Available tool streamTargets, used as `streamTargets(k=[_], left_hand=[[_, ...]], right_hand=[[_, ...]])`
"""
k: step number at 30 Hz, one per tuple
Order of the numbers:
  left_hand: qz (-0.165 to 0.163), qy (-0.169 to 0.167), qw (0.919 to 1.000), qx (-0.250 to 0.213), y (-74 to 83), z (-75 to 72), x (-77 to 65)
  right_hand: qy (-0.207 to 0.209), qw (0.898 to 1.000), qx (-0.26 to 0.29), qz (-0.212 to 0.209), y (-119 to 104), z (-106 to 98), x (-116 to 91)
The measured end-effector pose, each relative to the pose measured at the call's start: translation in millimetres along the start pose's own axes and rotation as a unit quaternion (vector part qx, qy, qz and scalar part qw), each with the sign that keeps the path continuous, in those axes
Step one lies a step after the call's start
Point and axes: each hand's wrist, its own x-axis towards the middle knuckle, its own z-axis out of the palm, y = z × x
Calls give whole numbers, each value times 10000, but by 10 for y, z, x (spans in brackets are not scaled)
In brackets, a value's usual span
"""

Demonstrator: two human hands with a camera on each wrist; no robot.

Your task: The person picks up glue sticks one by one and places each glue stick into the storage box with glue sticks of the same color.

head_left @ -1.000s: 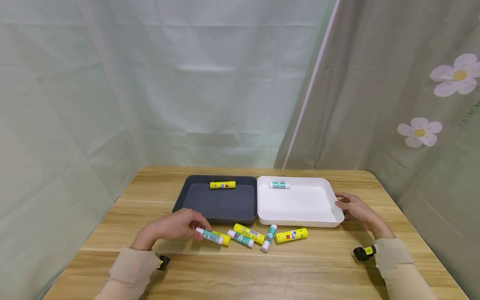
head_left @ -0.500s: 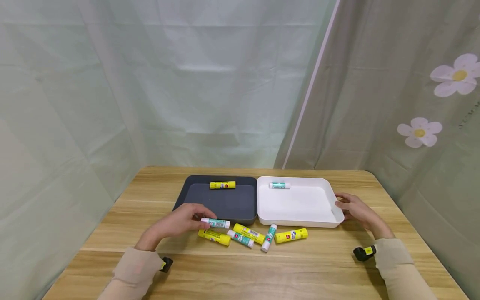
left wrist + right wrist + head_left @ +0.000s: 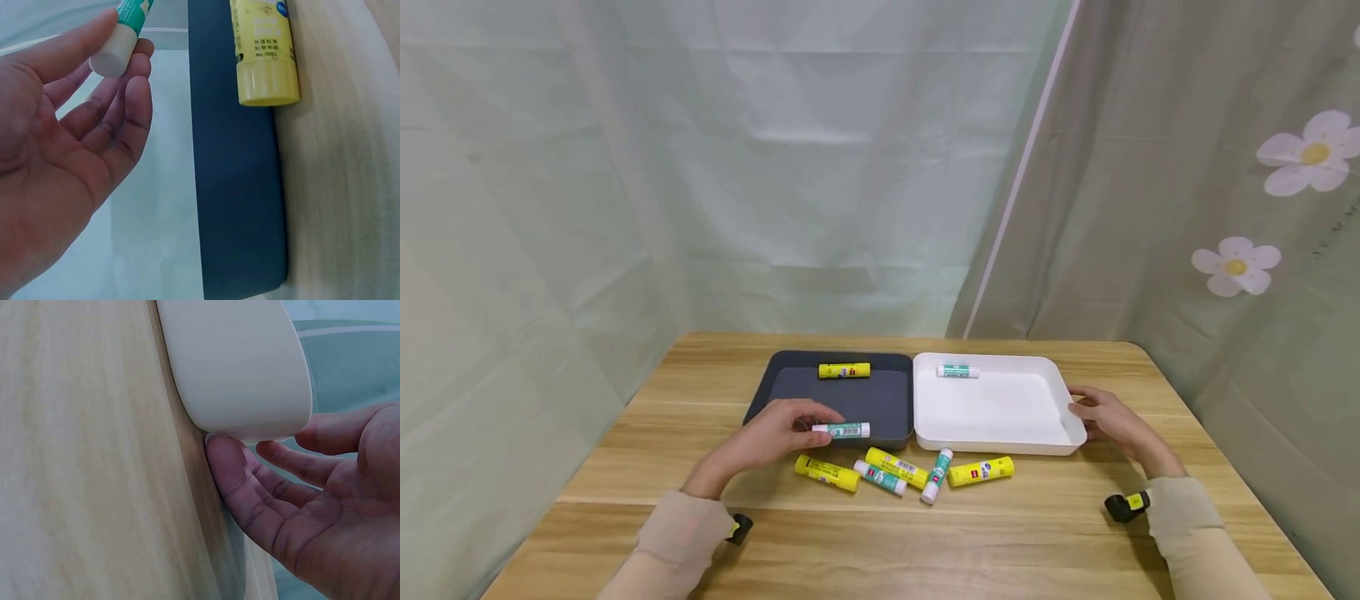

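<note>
My left hand (image 3: 778,435) pinches a white and green glue stick (image 3: 848,430) between thumb and fingers, above the front part of the dark grey tray (image 3: 790,392). In the left wrist view, the white cap end of that glue stick (image 3: 114,57) points toward the palm. My right hand (image 3: 1116,423) rests at the right side of the white tray (image 3: 1000,408). In the right wrist view, its relaxed fingers (image 3: 228,465) touch the tray's outer wall (image 3: 237,369) and the thumb lies at the rim. A yellow glue stick (image 3: 844,371) lies in the dark tray, a green one (image 3: 958,372) in the white.
Several glue sticks lie on the wooden table (image 3: 925,550) before the trays: yellow ones (image 3: 826,473) at left, (image 3: 981,471) yellow at right, and green ones (image 3: 937,477) among them. The trays stand side by side. A curtain (image 3: 820,167) hangs behind the table.
My left hand has carried the green glue stick up and to the right, from over the table to over the dark tray. The right hand stays at the white tray.
</note>
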Motion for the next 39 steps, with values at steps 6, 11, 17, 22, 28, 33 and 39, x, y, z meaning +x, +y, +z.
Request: streamTargets(k=[6, 11, 17, 22, 28, 33, 39], left_hand=[[172, 28, 9998, 91, 38, 12, 83], [307, 20, 9995, 85, 75, 28, 151], [270, -100, 9996, 6, 141, 43, 252], [297, -138, 9994, 55, 217, 53, 339], [484, -247, 9985, 25, 321, 68, 482], [395, -478, 9979, -170, 404, 53, 627], [350, -566, 9974, -289, 548, -12, 850]], right_hand=[[2, 10000, -7, 10, -2, -1, -7], [10, 10000, -7, 22, -2, 3, -2], [30, 10000, -32, 19, 8, 3, 3], [34, 10000, -87, 1, 2, -4, 3], [42, 9999, -134, 44, -16, -4, -1], [38, 9999, -155, 57, -16, -7, 0], [37, 9999, -122, 61, 5, -8, 2]])
